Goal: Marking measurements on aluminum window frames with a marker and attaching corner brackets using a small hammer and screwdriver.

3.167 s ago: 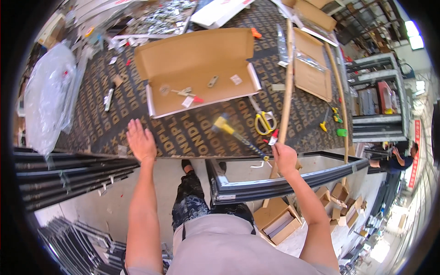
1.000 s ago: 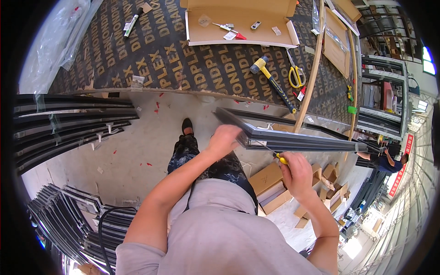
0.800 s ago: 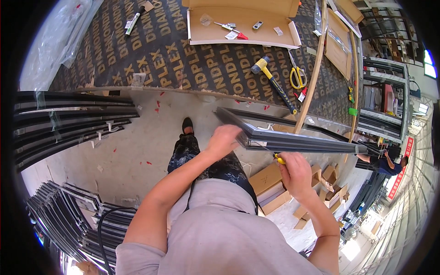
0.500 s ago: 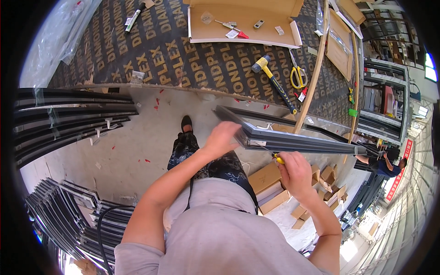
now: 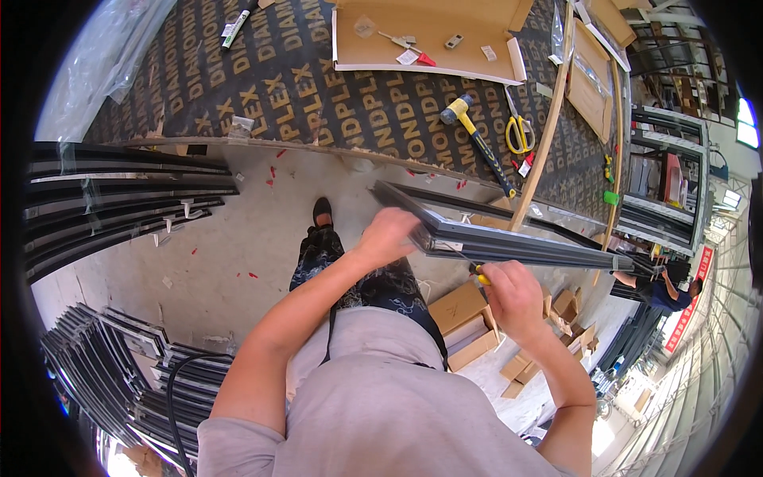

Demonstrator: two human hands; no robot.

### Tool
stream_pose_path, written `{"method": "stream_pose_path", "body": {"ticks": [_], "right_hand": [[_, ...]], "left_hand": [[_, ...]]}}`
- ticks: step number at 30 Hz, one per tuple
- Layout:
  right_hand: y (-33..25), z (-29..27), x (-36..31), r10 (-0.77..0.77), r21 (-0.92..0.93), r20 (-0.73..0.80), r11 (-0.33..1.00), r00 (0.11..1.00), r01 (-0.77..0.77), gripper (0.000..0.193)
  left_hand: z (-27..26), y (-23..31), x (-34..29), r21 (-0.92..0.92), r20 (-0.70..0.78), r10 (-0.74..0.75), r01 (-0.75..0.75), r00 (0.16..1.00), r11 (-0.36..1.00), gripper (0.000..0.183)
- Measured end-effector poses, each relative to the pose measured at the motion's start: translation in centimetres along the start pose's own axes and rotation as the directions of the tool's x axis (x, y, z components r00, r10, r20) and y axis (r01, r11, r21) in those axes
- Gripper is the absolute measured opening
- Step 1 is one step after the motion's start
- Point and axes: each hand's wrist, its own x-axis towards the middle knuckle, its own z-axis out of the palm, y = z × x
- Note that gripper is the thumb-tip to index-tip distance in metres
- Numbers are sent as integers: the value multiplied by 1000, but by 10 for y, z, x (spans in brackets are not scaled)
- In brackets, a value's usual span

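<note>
A dark grey metal window frame point(image 5: 524, 245) stands in front of me, its near corner at my left side and its long edge running off to the right. My left hand point(image 5: 388, 236) is closed round that corner, with its fingertips partly hidden. In my right hand point(image 5: 515, 296) is a screwdriver point(image 5: 482, 278) with a yellow and black handle. Its thin shaft points left and up to the frame's side near the corner. Whether the tip touches a screw is too small to tell.
Beyond the frame is a printed plywood table point(image 5: 294, 119) bearing a mallet point(image 5: 474, 135), yellow scissors point(image 5: 519, 133), a marker point(image 5: 236, 29) and an open cardboard box point(image 5: 429, 77). Dark frames point(image 5: 127, 191) are stacked at left. Cartons point(image 5: 469, 322) lie below my right hand. Another person point(image 5: 668, 292) works far right.
Both hands keep their places on the frame and the screwdriver, with only a slight shift of the right hand. The view has tilted a little.
</note>
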Motion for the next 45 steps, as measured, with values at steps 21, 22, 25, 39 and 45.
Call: {"method": "stream_pose_path", "body": {"ticks": [21, 22, 25, 39, 45], "right_hand": [[4, -10, 23, -63, -46, 158, 996, 986, 71, 27], [3, -11, 24, -203, -116, 174, 967, 963, 225, 26], [0, -10, 23, -234, -173, 191, 948, 953, 267, 25], [-18, -20, 25, -72, -316, 238, 937, 969, 148, 28], [-14, -6, 23, 503, 614, 634, 135, 588, -778, 36]], "left_hand": [[12, -22, -11, -31, 10, -152, 152, 988, 988, 71], [15, -22, -8, -35, 26, -91, 92, 996, 995, 68], [23, -24, -3, -1, 65, -67, 67, 996, 998, 61], [36, -33, -7, 22, -40, 19, -19, 999, 1000, 44], [7, -6, -6, 26, 92, -106, 104, 990, 994, 46]]}}
